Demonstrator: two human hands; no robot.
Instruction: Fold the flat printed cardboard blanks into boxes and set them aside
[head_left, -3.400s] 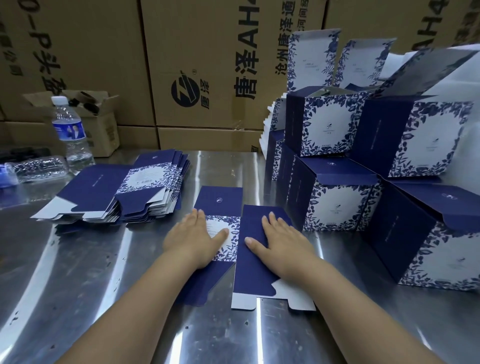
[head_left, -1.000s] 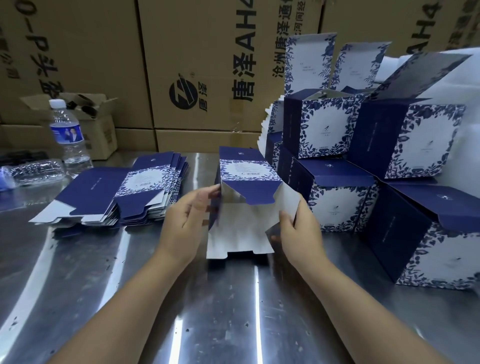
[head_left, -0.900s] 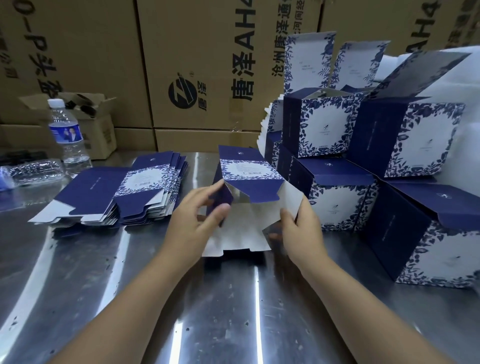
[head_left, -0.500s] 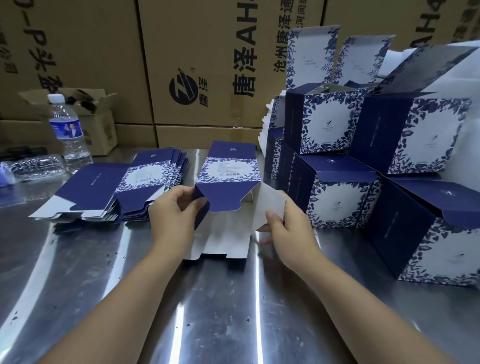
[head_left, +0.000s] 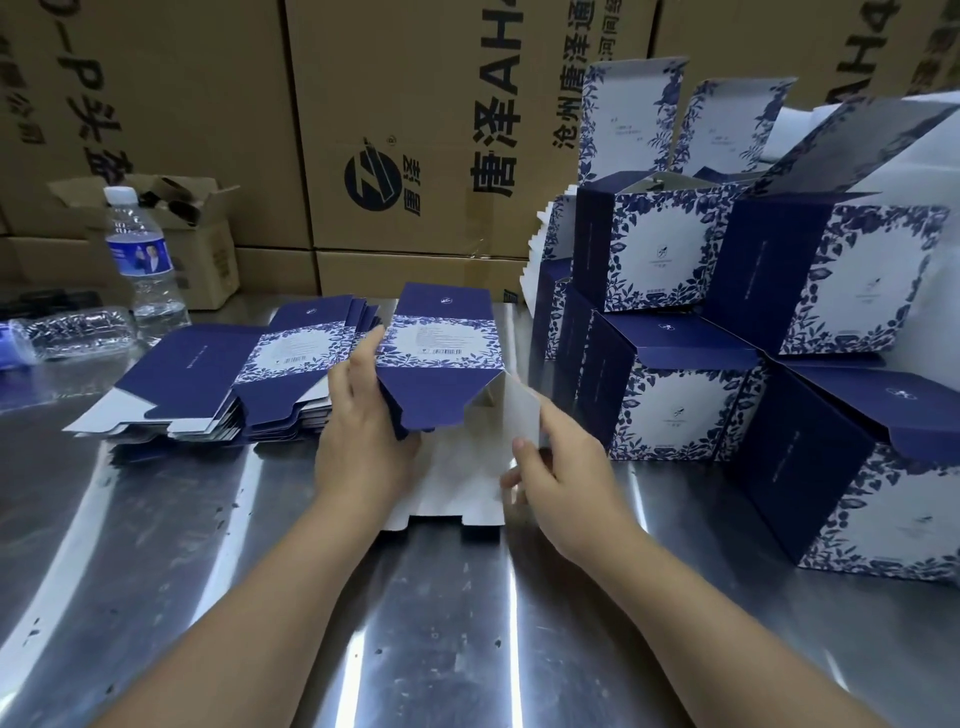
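A navy and white floral box blank (head_left: 441, 358) stands opened into a tube on the steel table (head_left: 415, 623), its white bottom flaps spread toward me. My left hand (head_left: 363, 441) grips its left wall, fingers curled around the edge. My right hand (head_left: 561, 467) pinches the white right side flap between thumb and fingers. A stack of flat blanks (head_left: 218, 379) lies to the left of the tube. Several folded boxes (head_left: 675, 400) are piled on the right, some with lids standing open.
A water bottle (head_left: 143, 260) stands at the back left beside a crushed empty bottle (head_left: 72, 332) lying on its side. A small open carton (head_left: 197, 234) sits behind them. Large brown shipping cartons (head_left: 415, 130) wall off the back.
The blank went from flat under both palms to a raised open tube. In the last half second my left hand slid up its left wall and my right hand kept hold of the side flap.
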